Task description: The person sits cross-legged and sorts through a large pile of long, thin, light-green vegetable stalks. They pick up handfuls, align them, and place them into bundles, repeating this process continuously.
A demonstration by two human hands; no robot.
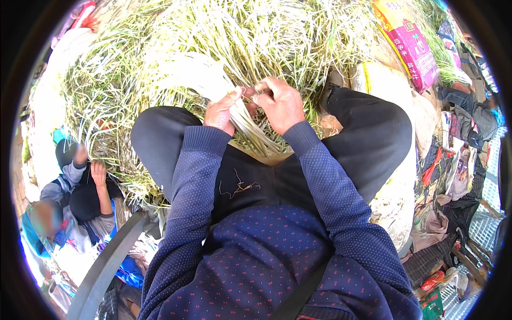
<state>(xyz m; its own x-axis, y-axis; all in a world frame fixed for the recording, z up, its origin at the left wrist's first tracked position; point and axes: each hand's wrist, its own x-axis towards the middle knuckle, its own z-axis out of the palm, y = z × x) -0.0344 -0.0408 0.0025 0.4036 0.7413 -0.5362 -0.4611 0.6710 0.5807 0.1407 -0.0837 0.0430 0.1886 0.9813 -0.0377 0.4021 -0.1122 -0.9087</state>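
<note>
My left hand [222,112] grips a bunch of long pale plant stalks [248,120] between my knees, its thumb lying across them. The white ends fan out to the upper left, overexposed; the other ends point down towards my lap. My right hand [279,105] is just right of the bunch, fingers bent and fingertips close to my left thumb. Whether those fingertips pinch a stalk or a strand cannot be told. A large heap of long green and yellowish leafy stalks [272,36] spreads before me. Thin brown roots or strings [240,188] rest on my dark trousers.
People [92,200] sit at the left, beside the heap. A curved grey bar [108,264] rises at the lower left. A purple and yellow printed bag [416,52] lies at the upper right, near a pale sack [380,82]. Bags, clothes and dark netting crowd the right side.
</note>
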